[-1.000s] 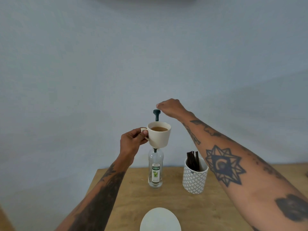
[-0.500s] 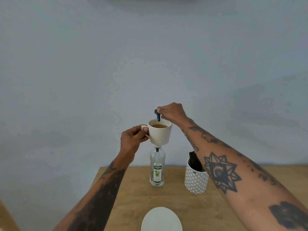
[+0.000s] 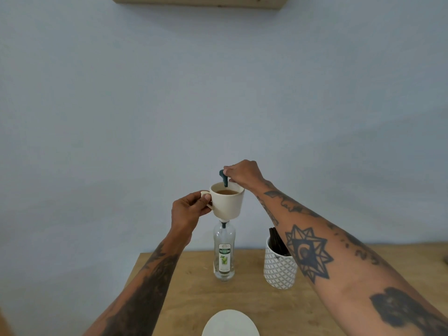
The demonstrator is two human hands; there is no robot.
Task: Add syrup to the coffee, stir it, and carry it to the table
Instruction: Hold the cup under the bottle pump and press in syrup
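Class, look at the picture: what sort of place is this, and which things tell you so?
Probably a home or café coffee corner: a syrup bottle with a pump, a patterned pot of stir sticks and a cup of coffee over a wooden counter.
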